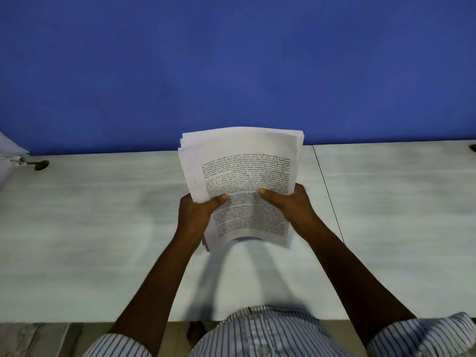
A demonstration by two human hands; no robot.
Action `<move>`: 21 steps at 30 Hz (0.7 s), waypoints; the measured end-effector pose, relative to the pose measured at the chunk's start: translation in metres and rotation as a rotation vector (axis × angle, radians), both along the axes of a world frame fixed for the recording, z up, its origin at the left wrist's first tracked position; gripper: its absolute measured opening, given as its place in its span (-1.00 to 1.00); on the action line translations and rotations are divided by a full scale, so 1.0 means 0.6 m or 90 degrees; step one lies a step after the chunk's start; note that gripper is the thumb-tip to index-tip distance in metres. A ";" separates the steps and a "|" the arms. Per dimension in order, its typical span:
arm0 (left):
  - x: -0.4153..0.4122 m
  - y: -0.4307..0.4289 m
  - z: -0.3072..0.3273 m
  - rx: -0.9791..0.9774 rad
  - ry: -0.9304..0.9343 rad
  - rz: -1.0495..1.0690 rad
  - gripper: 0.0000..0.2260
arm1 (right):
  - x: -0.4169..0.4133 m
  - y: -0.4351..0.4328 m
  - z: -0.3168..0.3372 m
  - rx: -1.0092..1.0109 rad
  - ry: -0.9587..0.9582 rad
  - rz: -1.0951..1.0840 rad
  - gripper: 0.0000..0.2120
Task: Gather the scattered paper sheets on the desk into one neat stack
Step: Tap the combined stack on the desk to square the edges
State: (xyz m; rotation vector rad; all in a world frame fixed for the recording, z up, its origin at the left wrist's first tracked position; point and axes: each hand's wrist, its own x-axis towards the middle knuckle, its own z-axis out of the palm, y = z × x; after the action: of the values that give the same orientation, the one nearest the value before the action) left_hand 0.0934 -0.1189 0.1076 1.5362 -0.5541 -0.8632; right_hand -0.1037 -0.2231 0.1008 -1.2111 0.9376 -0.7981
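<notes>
Nearest the camera is a blue-and-white striped shirt (260, 333), its sleeves rolled back, and two bare forearms reach forward from it over the pale grey desk (90, 240).

The left hand (198, 215) grips the lower left edge of the stack of paper sheets (242, 161), thumb pressed on the top page and fingers curled out of sight behind. The right hand (291, 204) holds the lower right edge the same way, thumb on the front and fingers wrapped behind.

The stack is held up over the middle of the desk, leaning away from the person, and casts a soft shadow on the surface below. The sheets are white and many. Their edges are roughly aligned but fan slightly at the upper left corner, and the lower edge bows upward between the hands. The top page carries dense black printed paragraphs, upside down from this side and too blurred to read.

A thin dark seam (328, 191) crosses the desktop right of the hands. At the far left sits a dark cable hole (40, 164) beside a white object (10, 148) cut off by the frame. Behind the desk rises a plain blue partition (231, 60).
</notes>
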 end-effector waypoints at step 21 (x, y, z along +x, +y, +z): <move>-0.014 0.033 -0.102 0.136 -0.010 -0.036 -0.78 | -0.020 0.007 -0.109 0.085 0.113 0.068 -0.69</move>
State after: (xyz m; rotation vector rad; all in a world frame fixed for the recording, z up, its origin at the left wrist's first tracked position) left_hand 0.0852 -0.0992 0.0464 1.7284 -0.5321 -0.9795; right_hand -0.1158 -0.2186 0.0353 -1.2182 1.0451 -0.5410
